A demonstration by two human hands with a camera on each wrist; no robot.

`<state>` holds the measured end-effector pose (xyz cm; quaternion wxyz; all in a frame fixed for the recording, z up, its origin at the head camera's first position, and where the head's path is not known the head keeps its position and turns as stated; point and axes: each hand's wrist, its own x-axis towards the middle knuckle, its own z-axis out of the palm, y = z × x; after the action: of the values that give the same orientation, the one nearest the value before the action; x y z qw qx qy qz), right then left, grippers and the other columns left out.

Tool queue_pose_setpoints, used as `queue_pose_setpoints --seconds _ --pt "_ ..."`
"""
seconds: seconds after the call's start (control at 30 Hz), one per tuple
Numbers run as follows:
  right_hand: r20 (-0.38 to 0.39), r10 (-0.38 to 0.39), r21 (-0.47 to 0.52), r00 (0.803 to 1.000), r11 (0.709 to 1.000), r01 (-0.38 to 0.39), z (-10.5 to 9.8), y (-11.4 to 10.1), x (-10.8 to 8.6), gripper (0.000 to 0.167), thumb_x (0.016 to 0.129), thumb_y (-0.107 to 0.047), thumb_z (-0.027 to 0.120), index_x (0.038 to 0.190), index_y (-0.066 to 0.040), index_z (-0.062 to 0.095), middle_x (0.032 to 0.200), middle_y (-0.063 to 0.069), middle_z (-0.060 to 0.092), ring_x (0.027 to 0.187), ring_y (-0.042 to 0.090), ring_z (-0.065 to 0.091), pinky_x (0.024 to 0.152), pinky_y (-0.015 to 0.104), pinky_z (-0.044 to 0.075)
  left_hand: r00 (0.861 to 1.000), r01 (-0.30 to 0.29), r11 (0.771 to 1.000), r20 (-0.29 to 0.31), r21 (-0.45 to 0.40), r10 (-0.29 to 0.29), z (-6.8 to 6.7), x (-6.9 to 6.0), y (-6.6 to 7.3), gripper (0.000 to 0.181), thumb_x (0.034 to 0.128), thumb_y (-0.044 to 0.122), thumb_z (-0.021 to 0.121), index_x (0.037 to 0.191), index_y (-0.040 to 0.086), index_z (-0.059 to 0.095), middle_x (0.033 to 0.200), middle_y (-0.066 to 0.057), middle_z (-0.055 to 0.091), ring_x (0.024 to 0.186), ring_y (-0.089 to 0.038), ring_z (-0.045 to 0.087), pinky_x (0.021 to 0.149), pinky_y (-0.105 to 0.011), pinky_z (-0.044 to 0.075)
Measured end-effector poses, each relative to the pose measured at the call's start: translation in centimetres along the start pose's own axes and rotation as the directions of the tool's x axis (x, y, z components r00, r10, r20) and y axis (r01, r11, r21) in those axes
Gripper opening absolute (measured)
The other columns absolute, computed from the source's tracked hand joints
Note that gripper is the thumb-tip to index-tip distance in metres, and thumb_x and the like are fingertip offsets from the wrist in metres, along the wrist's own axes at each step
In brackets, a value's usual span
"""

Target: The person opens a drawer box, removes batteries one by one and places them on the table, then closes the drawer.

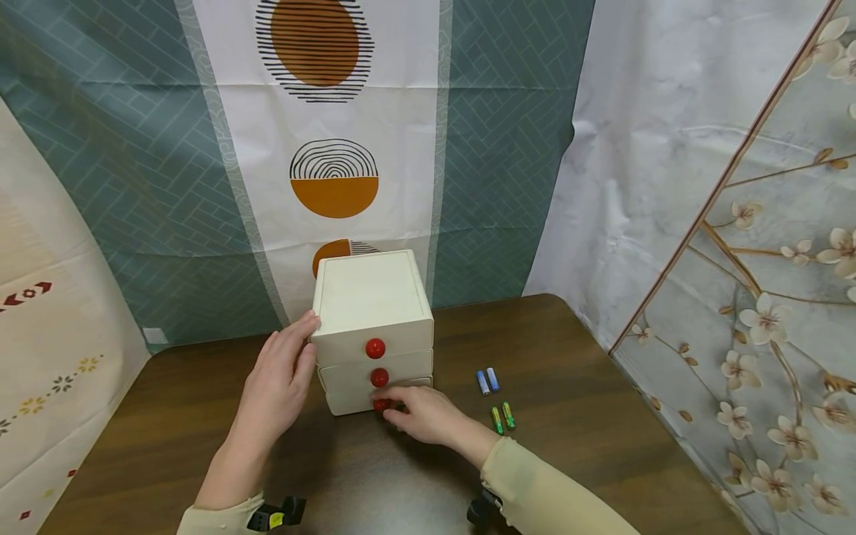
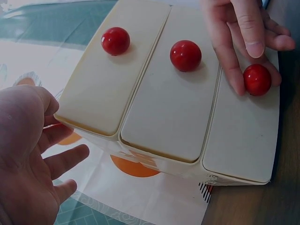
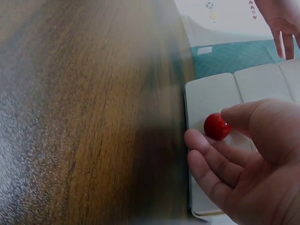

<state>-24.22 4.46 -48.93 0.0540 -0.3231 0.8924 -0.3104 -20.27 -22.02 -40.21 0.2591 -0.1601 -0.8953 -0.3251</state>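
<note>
A cream box with three drawers [image 1: 374, 290] stands on the table, each drawer with a round red knob. My left hand [image 1: 274, 383] rests its fingertips against the box's left side near the top; the left wrist view shows that hand [image 2: 28, 154] with fingers spread at the box's edge. At the bottom drawer, my right hand [image 1: 428, 416] has its thumb and fingers around the lowest red knob [image 3: 216, 126]. In the left wrist view the top knob [image 2: 115, 41] and middle knob [image 2: 185, 56] are untouched. All three drawers look closed.
Two blue batteries [image 1: 487, 381] and two green batteries [image 1: 502, 418] lie on the brown table [image 1: 568, 386] to the right of the box. Behind the table hangs a patterned cloth [image 1: 508, 148], and a floral cloth [image 1: 769, 334] hangs at the right.
</note>
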Motion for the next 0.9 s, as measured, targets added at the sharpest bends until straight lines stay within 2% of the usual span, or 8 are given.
queue_pose_setpoints --seconds 0.23,0.67,0.9 --pt "-0.014 0.003 -0.034 1.0 0.999 -0.003 0.2 -0.13 -0.06 0.035 0.109 -0.024 0.07 0.143 -0.027 0.075 0.123 -0.009 0.077 0.091 0.003 0.063 0.083 0.027 0.055 1.0 -0.002 1.0 -0.001 0.001 0.002 0.03 -0.01 -0.02 0.043 0.1147 0.008 0.056 0.157 0.005 0.059 0.166 -0.016 0.053 0.153 -0.041 0.047 0.133 -0.06 0.022" --pt "-0.018 0.008 -0.031 1.0 0.999 -0.009 0.35 -0.36 -0.14 0.035 0.109 -0.022 0.071 0.144 -0.026 0.074 0.113 -0.011 0.076 0.081 0.002 0.061 0.077 0.025 0.052 1.0 0.002 1.0 0.005 0.003 -0.002 -0.04 -0.02 -0.01 0.043 0.115 0.009 0.056 0.158 0.005 0.059 0.167 -0.015 0.052 0.154 -0.04 0.046 0.134 -0.057 0.02" --pt "-0.018 0.002 -0.035 1.0 0.999 -0.003 0.34 -0.39 -0.16 0.035 0.109 -0.022 0.07 0.144 -0.025 0.074 0.119 -0.01 0.076 0.084 0.002 0.06 0.078 0.025 0.052 1.0 -0.003 1.0 0.001 -0.002 0.003 -0.02 -0.03 0.02 0.043 0.1153 0.009 0.055 0.158 0.005 0.059 0.167 -0.016 0.053 0.153 -0.04 0.046 0.133 -0.059 0.021"
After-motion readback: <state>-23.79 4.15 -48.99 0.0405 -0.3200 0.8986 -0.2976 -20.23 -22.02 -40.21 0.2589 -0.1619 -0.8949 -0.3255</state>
